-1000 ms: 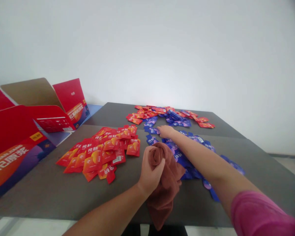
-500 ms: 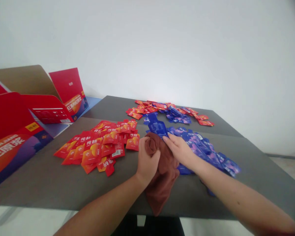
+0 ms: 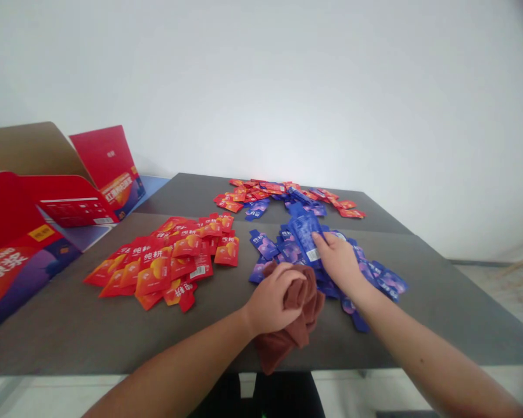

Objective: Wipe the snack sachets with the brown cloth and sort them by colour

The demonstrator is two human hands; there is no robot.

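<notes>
My left hand [image 3: 272, 302] is closed round a bunched brown cloth [image 3: 307, 316], low over the near part of the table. My right hand [image 3: 340, 258] pinches one blue pouch [image 3: 305, 233] by its lower right edge; its back with a barcode faces me. Beneath that pouch and my right wrist spreads a heap of blue pouches [image 3: 366, 270], partly hidden by the hand. To the left of the cloth lies a pile of red pouches [image 3: 174, 252] with orange fruit prints.
Toward the table's far edge lies a mixed heap of red pouches [image 3: 244, 194] and blue pouches [image 3: 303, 200]. An opened red carton [image 3: 76, 206] with raised flaps stands at the left. The dark table [image 3: 148, 342] ends just below my forearms.
My right hand has drawn the blue pouch away from the cloth, to the right over the blue heap. My left hand has shifted slightly right and down, with the cloth more bunched.
</notes>
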